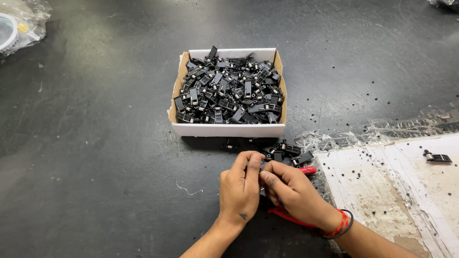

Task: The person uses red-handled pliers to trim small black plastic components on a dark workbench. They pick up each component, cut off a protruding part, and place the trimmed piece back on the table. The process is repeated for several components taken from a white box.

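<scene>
My left hand (241,188) and my right hand (294,191) meet at the fingertips over a dark tabletop, pinching one small black plastic part (262,166) between them; most of it is hidden by my fingers. A red-handled hand tool (291,216) lies under my right hand, its tip showing at the far side. A small heap of the same black parts (284,152) lies just beyond my fingers. Behind it stands a white cardboard box (228,129) filled with several black parts.
A taped, stained white sheet (401,181) covers the table at the right, with one loose black part (437,157) on it. Crinkled clear film (382,131) lines its far edge. A plastic bag with a white roll (16,26) sits far left. Tiny black bits are scattered about.
</scene>
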